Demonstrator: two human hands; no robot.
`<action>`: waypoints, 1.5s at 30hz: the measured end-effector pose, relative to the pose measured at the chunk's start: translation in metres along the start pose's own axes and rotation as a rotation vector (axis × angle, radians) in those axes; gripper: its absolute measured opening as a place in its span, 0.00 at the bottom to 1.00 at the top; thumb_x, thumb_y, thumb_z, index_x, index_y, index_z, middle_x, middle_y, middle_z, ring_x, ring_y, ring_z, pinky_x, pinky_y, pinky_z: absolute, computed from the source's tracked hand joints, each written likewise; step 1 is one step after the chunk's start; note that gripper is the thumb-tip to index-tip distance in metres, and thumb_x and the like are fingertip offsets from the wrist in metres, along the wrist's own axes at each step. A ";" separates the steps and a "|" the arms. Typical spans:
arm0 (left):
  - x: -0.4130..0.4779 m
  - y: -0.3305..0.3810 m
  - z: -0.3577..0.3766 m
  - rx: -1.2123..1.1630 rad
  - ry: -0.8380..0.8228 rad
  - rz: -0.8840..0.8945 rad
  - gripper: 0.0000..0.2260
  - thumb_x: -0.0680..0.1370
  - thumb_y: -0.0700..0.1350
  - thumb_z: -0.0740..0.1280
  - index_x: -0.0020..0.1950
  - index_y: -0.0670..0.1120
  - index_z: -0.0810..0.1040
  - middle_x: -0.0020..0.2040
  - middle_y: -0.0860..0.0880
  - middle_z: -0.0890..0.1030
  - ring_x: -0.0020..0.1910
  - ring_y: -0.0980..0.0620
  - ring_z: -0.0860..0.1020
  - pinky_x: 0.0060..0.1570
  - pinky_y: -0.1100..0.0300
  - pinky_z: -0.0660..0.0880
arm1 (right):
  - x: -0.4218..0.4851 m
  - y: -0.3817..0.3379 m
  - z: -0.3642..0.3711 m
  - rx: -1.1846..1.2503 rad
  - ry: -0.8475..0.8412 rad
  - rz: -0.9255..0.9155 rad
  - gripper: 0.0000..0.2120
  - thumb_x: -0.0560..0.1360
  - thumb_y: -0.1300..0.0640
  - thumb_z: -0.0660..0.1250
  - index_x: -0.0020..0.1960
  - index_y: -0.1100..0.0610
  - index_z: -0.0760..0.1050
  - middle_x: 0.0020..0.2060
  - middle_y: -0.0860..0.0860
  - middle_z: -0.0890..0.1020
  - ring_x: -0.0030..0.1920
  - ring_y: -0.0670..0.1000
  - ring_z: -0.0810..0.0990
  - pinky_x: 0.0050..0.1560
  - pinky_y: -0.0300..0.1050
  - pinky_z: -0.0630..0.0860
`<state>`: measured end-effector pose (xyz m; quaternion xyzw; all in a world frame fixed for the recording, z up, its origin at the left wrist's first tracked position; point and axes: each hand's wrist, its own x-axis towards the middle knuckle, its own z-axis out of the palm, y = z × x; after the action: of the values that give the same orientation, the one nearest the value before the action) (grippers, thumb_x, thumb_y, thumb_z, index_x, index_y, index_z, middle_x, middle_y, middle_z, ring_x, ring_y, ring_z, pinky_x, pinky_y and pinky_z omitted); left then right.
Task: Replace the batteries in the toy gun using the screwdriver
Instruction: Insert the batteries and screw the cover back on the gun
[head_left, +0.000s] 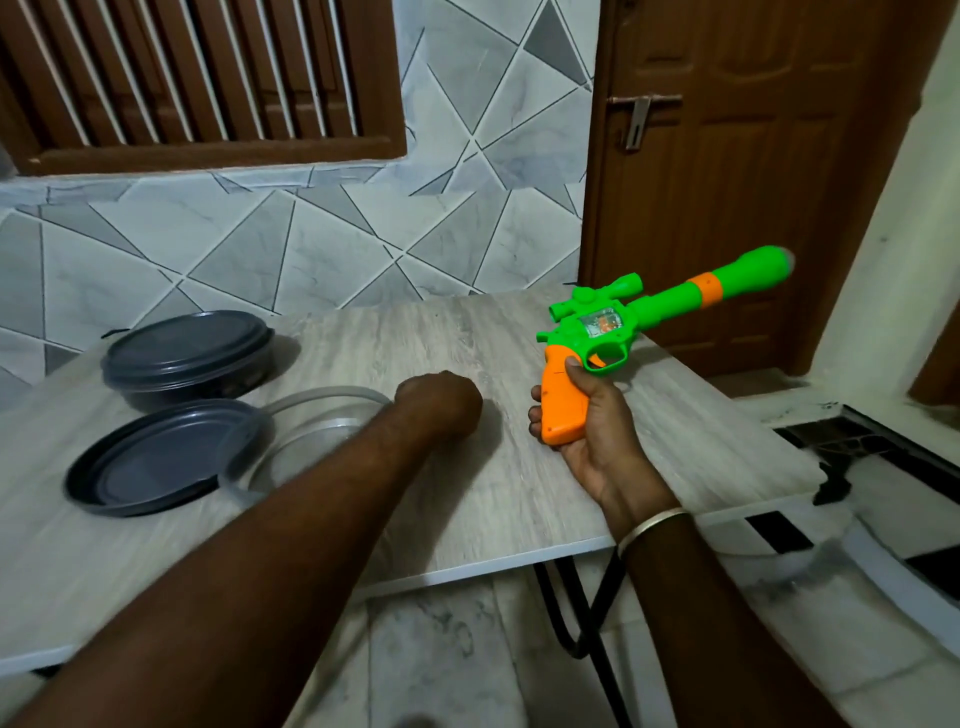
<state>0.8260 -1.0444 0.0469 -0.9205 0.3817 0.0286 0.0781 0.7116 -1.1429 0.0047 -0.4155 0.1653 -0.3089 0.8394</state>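
0 steps visibly done: toy gun (597, 332) held above table (415, 332), right hand (587, 415) wrapped round orange handle; left hand (439, 400) curled on table, contents cannot tell; screwdriver unseen; all work left.

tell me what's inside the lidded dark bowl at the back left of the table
Only its dark lid shows, seated on the bowl and covering the whole opening. The contents cannot be seen.
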 end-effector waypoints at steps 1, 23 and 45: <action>-0.001 0.003 0.003 0.013 0.010 -0.012 0.15 0.82 0.40 0.60 0.67 0.41 0.75 0.64 0.43 0.78 0.61 0.43 0.78 0.59 0.49 0.75 | 0.000 0.000 -0.001 0.001 0.004 0.000 0.20 0.82 0.51 0.59 0.68 0.62 0.67 0.38 0.58 0.77 0.28 0.53 0.76 0.27 0.42 0.75; -0.012 0.018 0.013 0.218 0.371 0.012 0.12 0.79 0.33 0.61 0.57 0.40 0.80 0.55 0.44 0.82 0.54 0.42 0.82 0.42 0.55 0.71 | -0.002 -0.002 -0.001 0.023 0.030 0.019 0.22 0.81 0.50 0.60 0.71 0.62 0.66 0.40 0.58 0.78 0.31 0.53 0.76 0.29 0.42 0.76; -0.021 0.007 0.023 0.098 0.351 -0.059 0.10 0.80 0.32 0.61 0.57 0.40 0.79 0.53 0.43 0.81 0.52 0.44 0.82 0.43 0.55 0.72 | -0.009 -0.007 0.001 0.067 0.031 0.037 0.16 0.81 0.51 0.60 0.64 0.60 0.69 0.40 0.58 0.77 0.33 0.54 0.76 0.28 0.41 0.76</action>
<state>0.8063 -1.0312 0.0257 -0.9173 0.3633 -0.1533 0.0557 0.7029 -1.1394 0.0108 -0.3791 0.1755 -0.3054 0.8557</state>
